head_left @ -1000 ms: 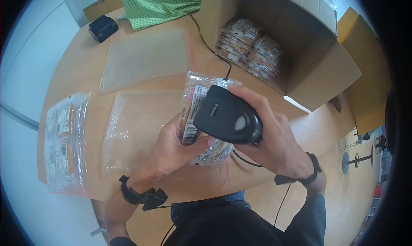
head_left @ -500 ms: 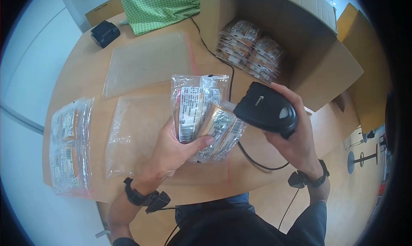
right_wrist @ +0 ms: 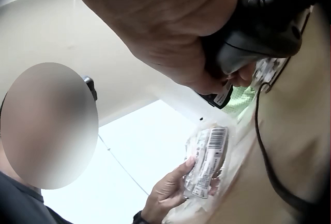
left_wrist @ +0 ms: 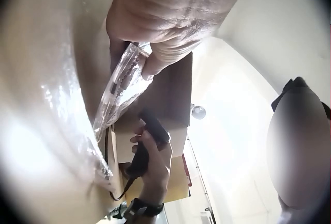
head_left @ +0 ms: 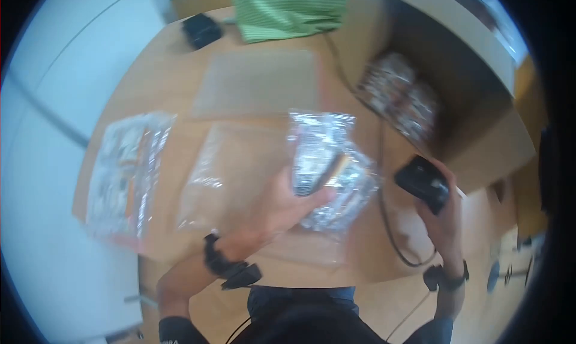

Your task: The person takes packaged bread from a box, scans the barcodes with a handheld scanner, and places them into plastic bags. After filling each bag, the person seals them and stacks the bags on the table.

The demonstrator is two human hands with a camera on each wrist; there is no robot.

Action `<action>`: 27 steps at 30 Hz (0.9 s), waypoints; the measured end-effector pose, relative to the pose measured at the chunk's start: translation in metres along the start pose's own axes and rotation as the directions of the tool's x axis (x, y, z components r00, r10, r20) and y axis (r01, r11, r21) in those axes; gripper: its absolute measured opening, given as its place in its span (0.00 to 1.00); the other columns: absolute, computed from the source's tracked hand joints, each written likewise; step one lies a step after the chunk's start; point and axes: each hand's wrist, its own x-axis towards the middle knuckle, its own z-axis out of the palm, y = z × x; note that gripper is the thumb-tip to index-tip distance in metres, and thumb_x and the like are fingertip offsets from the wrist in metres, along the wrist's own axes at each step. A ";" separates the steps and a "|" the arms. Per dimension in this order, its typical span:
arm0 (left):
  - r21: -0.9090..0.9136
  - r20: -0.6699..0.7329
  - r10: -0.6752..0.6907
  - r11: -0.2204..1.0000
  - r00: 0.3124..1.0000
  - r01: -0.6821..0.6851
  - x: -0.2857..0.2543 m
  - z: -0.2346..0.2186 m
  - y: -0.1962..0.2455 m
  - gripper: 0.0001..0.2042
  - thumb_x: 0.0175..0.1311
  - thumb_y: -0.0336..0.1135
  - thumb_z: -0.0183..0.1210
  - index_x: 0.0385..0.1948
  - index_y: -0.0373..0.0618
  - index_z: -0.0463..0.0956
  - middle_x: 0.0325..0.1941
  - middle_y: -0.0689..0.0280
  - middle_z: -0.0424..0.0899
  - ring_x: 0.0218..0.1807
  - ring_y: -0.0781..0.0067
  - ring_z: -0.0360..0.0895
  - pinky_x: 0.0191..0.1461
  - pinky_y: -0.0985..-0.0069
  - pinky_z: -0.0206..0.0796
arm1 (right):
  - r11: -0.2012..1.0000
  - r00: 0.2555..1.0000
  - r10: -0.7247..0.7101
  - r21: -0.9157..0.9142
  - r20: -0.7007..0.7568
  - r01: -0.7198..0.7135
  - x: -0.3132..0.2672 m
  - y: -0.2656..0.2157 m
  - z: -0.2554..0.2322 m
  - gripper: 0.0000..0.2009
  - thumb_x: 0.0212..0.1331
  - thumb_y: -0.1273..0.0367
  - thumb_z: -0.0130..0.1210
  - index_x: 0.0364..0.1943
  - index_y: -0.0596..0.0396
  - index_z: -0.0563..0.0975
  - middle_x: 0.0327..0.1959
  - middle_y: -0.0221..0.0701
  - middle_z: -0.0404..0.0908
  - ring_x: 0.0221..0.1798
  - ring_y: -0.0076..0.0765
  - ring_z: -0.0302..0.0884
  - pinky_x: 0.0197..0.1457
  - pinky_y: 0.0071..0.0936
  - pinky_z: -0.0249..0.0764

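My left hand (head_left: 288, 206) grips clear plastic packets (head_left: 324, 131) fanned over the middle of the table, thumb across their front. Printed labels and orange-brown contents show through; a barcode faces the right wrist view on one packet (right_wrist: 209, 156). In my right hand (head_left: 445, 227) is a black barcode scanner (head_left: 423, 182), fingers curled round its handle. The scanner is held to the right of the packets, apart from them. Its cable (right_wrist: 266, 146) trails over the table. The head view is blurred.
A larger clear bag with labelled packets (head_left: 126, 176) lies at the left. Flat clear bags (head_left: 258, 83) lie mid-table. An open cardboard box (head_left: 498, 140) with stacked packets (head_left: 402, 98) stands back right. Green cloth (head_left: 291, 11) and a black device (head_left: 202, 30) are at the back.
The scanner was over the packets at first; my right hand has drawn it away to the right and lower. My left hand keeps hold of the packets. The head view has shifted.
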 end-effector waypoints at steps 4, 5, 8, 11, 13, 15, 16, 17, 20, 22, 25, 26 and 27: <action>-0.064 0.003 0.024 0.998 1.000 -0.024 0.000 -0.006 -0.001 0.32 0.62 0.32 0.75 0.65 0.35 0.69 0.60 0.62 0.82 0.59 0.75 0.79 0.62 0.75 0.75 | 1.000 0.999 0.026 -0.010 0.028 -0.026 -0.001 0.005 0.002 0.33 0.54 0.84 0.59 0.68 0.55 0.69 0.55 0.39 0.82 0.58 0.33 0.80 0.63 0.29 0.75; -0.066 0.000 0.031 0.997 1.000 -0.031 0.002 -0.006 -0.002 0.32 0.62 0.32 0.75 0.65 0.35 0.69 0.60 0.62 0.82 0.59 0.75 0.79 0.62 0.75 0.75 | 0.990 0.989 0.137 -0.050 0.057 -0.134 0.001 0.006 0.001 0.33 0.55 0.83 0.60 0.69 0.55 0.69 0.55 0.40 0.82 0.58 0.34 0.81 0.63 0.30 0.75; -0.076 -0.022 -0.044 0.996 0.999 0.042 0.002 -0.009 -0.008 0.32 0.61 0.32 0.75 0.64 0.35 0.69 0.60 0.62 0.82 0.60 0.75 0.79 0.63 0.75 0.75 | 0.975 0.978 0.192 -0.130 0.083 -0.180 0.005 0.019 0.000 0.32 0.56 0.81 0.61 0.69 0.55 0.68 0.55 0.40 0.82 0.58 0.37 0.82 0.63 0.32 0.76; -0.068 -0.015 0.010 0.998 1.000 -0.011 0.001 -0.009 -0.010 0.32 0.61 0.31 0.75 0.65 0.36 0.68 0.60 0.62 0.81 0.59 0.75 0.80 0.62 0.75 0.75 | 0.986 0.997 0.067 -0.154 0.039 -0.060 0.007 0.038 0.010 0.32 0.58 0.78 0.64 0.69 0.55 0.68 0.54 0.41 0.84 0.56 0.42 0.84 0.64 0.36 0.77; -0.110 -0.059 -0.006 0.994 0.998 -0.001 -0.001 -0.007 -0.012 0.32 0.62 0.30 0.75 0.66 0.36 0.67 0.60 0.62 0.81 0.58 0.75 0.80 0.61 0.75 0.76 | 0.979 0.995 0.036 -0.205 0.096 -0.015 0.008 0.029 0.007 0.32 0.58 0.76 0.66 0.68 0.54 0.69 0.53 0.44 0.86 0.57 0.45 0.85 0.64 0.37 0.78; -0.139 0.023 -0.015 0.990 1.000 0.018 0.000 0.000 -0.001 0.33 0.62 0.29 0.74 0.67 0.36 0.67 0.60 0.62 0.81 0.59 0.74 0.80 0.62 0.74 0.76 | 0.983 0.993 0.059 -0.177 0.103 -0.040 0.012 0.031 0.004 0.32 0.58 0.72 0.68 0.68 0.54 0.69 0.53 0.46 0.86 0.57 0.48 0.85 0.64 0.39 0.78; -0.159 -0.007 -0.039 0.987 0.999 0.037 -0.003 0.003 0.008 0.32 0.62 0.28 0.73 0.67 0.36 0.67 0.60 0.62 0.81 0.60 0.73 0.80 0.63 0.73 0.76 | 0.977 0.994 0.090 -0.201 0.058 -0.077 0.014 0.031 0.001 0.32 0.58 0.72 0.68 0.68 0.54 0.69 0.53 0.46 0.86 0.57 0.48 0.85 0.64 0.39 0.78; -0.177 -0.048 -0.062 0.983 0.997 0.053 -0.003 0.006 0.011 0.32 0.63 0.27 0.73 0.67 0.37 0.67 0.61 0.62 0.81 0.61 0.73 0.80 0.64 0.72 0.76 | 0.967 0.993 0.101 -0.242 0.067 -0.082 0.016 0.029 -0.001 0.32 0.58 0.71 0.68 0.68 0.54 0.69 0.52 0.46 0.86 0.57 0.50 0.85 0.63 0.40 0.77; -0.236 -0.043 -0.033 0.971 0.999 0.022 -0.002 0.010 0.007 0.28 0.64 0.23 0.70 0.65 0.36 0.68 0.59 0.61 0.83 0.57 0.73 0.82 0.61 0.72 0.79 | 0.944 0.985 0.160 -0.303 0.071 -0.132 0.021 0.025 -0.010 0.32 0.59 0.68 0.68 0.68 0.56 0.69 0.55 0.48 0.84 0.59 0.54 0.83 0.63 0.42 0.77; -0.229 -0.039 -0.023 0.973 0.999 0.014 -0.004 0.011 0.006 0.27 0.64 0.22 0.69 0.64 0.36 0.69 0.59 0.61 0.83 0.57 0.73 0.82 0.61 0.73 0.79 | 0.935 0.979 0.194 -0.315 0.068 -0.163 0.015 0.020 -0.009 0.32 0.60 0.68 0.68 0.69 0.57 0.68 0.59 0.50 0.82 0.61 0.56 0.82 0.62 0.44 0.77; -0.238 -0.039 -0.003 0.971 0.999 -0.006 -0.003 0.013 0.009 0.27 0.64 0.22 0.69 0.64 0.37 0.70 0.59 0.61 0.83 0.58 0.73 0.82 0.61 0.73 0.79 | 0.758 0.933 -0.313 -0.639 -0.178 0.132 -0.003 0.000 0.001 0.36 0.62 0.68 0.67 0.73 0.60 0.63 0.67 0.50 0.75 0.65 0.54 0.77 0.61 0.43 0.78; -0.256 -0.025 0.000 0.967 1.000 -0.007 -0.004 0.014 0.010 0.27 0.64 0.22 0.70 0.63 0.37 0.70 0.59 0.61 0.83 0.57 0.73 0.82 0.61 0.73 0.79 | 0.941 0.959 -0.246 -0.274 -0.141 0.201 -0.012 -0.013 0.010 0.38 0.63 0.67 0.68 0.74 0.61 0.60 0.69 0.50 0.72 0.67 0.52 0.76 0.61 0.41 0.78; -0.250 -0.021 -0.009 0.968 1.000 0.003 -0.006 0.015 0.009 0.27 0.64 0.22 0.70 0.63 0.37 0.70 0.59 0.61 0.83 0.57 0.73 0.82 0.61 0.73 0.79 | 0.969 0.978 -0.192 0.143 -0.082 0.203 -0.018 -0.022 0.020 0.41 0.64 0.67 0.68 0.76 0.62 0.57 0.71 0.49 0.69 0.68 0.50 0.74 0.61 0.39 0.78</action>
